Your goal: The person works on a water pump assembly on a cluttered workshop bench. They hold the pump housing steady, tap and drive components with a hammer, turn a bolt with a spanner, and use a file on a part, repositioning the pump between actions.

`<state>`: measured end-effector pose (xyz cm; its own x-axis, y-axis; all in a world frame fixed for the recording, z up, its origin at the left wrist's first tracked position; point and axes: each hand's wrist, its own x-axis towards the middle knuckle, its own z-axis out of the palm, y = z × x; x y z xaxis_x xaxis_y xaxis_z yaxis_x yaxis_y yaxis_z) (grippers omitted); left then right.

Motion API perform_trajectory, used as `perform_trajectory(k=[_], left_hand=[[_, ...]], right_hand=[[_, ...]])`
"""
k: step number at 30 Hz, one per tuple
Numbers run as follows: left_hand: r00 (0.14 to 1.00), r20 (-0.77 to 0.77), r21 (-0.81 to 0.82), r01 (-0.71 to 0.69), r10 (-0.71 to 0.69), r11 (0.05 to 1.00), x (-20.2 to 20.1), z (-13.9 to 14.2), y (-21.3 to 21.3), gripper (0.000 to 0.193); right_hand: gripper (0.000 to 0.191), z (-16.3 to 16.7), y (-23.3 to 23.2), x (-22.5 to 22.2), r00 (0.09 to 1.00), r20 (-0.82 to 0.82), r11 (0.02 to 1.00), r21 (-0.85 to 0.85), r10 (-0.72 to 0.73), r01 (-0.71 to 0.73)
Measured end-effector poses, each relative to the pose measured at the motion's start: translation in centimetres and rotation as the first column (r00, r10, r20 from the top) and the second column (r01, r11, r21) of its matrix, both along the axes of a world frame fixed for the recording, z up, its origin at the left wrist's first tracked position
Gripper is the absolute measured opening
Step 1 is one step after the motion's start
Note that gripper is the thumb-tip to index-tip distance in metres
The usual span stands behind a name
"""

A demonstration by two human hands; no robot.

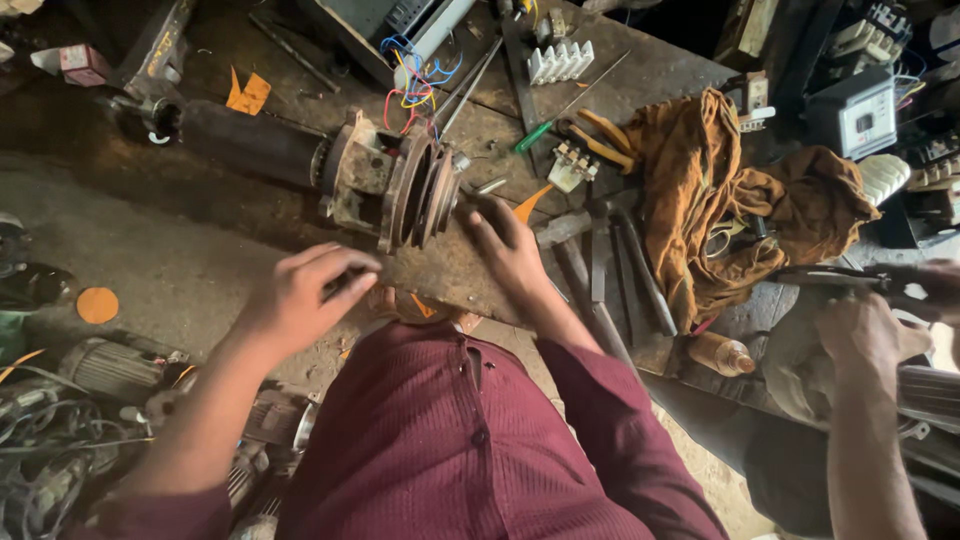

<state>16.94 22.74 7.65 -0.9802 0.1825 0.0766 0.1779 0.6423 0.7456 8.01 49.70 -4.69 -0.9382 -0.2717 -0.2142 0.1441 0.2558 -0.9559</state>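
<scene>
My right hand (505, 245) rests open beside the rusty pump (395, 190); left hand (300, 295) curls loosely, empty—fingers could pinch if it rolls.

A small pink box (82, 62) lies on the bench's upper-left corner.

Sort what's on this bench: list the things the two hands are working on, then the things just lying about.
In hand:
- rusty motor with its grooved pulley
- left hand, below the pulley
- right hand, beside the pulley

Lying about:
- brown cloth
- green screwdriver
- yellow-handled pliers
- coloured wires
- white terminal block
</scene>
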Motion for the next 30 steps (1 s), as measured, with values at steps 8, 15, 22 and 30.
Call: perform_trajectory(k=[8, 15, 22, 30], left_hand=[[0.961, 0.139, 0.015, -0.243, 0.238, 0.970, 5.1, -2.9, -1.6, 0.019], [0.957, 0.146, 0.030, -0.259, 0.252, 0.965, 6.1, -3.9, -1.6, 0.020], [0.943, 0.172, -0.023, -0.283, 0.283, 0.959, 6.3, -3.9, -1.7, 0.022], [0.898, 0.269, -0.076, -0.340, 0.347, 0.937, 6.5, -3.1, -1.7, 0.022]], right_hand=[[0.043, -1.1, -2.5, -3.9, 0.983, 0.152, 0.981, -0.177, 0.100, -0.073], [0.036, -0.7, -3.3, -3.5, 0.999, 0.039, 0.998, 0.053, -0.017, 0.015], [0.036, -0.5, -2.8, -3.6, 0.998, 0.052, 0.999, 0.046, 0.020, -0.022], [0.034, -2.1, -2.0, -4.0, 0.997, -0.039, 0.989, 0.133, 0.073, -0.067]])
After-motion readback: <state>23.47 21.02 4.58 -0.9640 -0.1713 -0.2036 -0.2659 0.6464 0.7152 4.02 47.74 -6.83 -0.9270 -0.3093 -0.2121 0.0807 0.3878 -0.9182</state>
